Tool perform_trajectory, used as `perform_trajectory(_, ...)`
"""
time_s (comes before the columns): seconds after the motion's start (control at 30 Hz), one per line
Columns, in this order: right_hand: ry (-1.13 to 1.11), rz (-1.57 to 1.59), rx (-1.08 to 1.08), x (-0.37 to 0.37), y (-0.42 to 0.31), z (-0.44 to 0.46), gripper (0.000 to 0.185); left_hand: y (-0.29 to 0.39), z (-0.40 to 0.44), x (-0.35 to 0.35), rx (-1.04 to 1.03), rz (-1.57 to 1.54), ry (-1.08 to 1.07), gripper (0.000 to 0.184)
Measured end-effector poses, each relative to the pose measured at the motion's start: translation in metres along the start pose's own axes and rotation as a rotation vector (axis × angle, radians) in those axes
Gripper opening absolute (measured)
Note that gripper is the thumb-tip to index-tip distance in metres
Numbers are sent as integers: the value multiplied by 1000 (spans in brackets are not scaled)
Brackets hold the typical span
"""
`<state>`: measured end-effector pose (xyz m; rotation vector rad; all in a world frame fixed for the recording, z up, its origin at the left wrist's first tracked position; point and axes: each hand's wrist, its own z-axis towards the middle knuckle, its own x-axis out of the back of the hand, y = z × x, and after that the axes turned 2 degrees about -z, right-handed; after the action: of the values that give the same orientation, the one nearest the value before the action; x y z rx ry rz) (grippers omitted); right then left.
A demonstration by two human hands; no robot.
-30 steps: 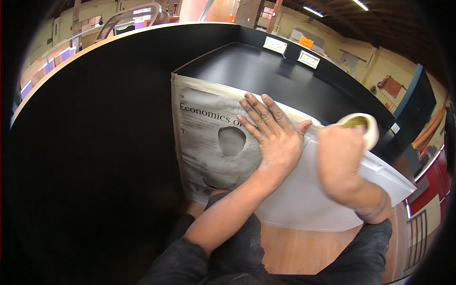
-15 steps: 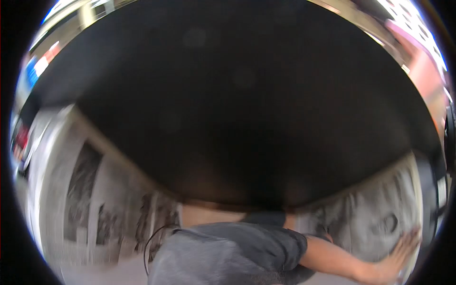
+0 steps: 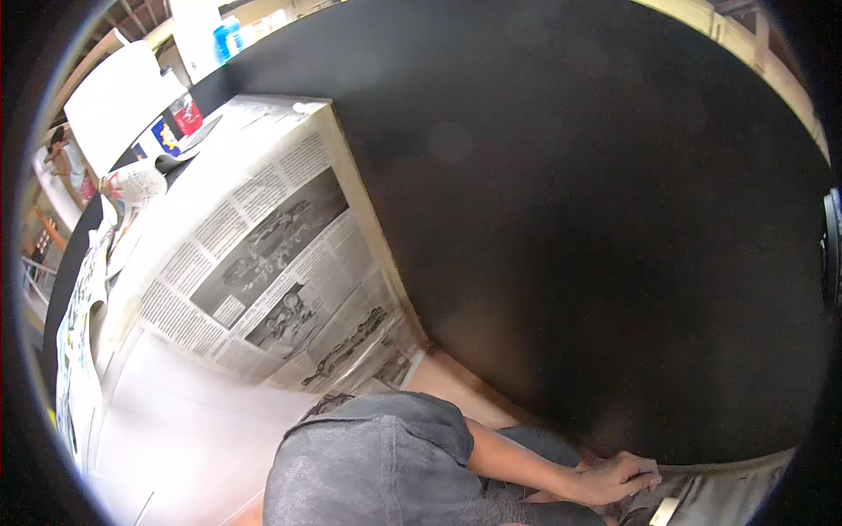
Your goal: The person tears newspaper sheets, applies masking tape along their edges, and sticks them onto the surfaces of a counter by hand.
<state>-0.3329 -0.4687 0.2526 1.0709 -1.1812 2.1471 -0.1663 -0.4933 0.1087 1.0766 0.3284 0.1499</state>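
My right hand [image 3: 617, 479] is at the lower right, the bare forearm coming out of a dark grey sleeve [image 3: 377, 456]. Its fingers are bent and closed. What they hold, if anything, is hidden; a dark shape lies just below them, and a small pale strip [image 3: 664, 511] is beside it. The hand is close to the lower edge of a large black surface [image 3: 614, 237], which fills most of the view. My left hand does not show.
A panel covered with printed newspaper [image 3: 263, 237] slants along the left of the black surface. Beyond its top edge are a white rounded object [image 3: 123, 101], a red container [image 3: 186, 116] and a blue bottle [image 3: 228, 39]. Loose paper [image 3: 81, 368] hangs at the far left.
The view has swung left, bringing the newspaper panel closer to the middle. My right hand was spread flat against the papered right side; now it is bent and nearer my body.
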Motion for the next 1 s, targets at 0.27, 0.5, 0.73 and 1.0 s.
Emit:
perform_trajectory(0.27,-286,296,5,-87,15,27,43,28,-21,54,2,21,101,41)
perform_trajectory(0.5,-391,377,353,-125,-11,38,34,35,-38,69,266,-231,345,39)
perform_trajectory(0.73,-388,586,597,-126,-13,44,20,56,-70,74,370,-231,352,45)
perform_trajectory(1.0,-539,797,924,-157,-39,41,24,140,-134,76,662,80,665,26)
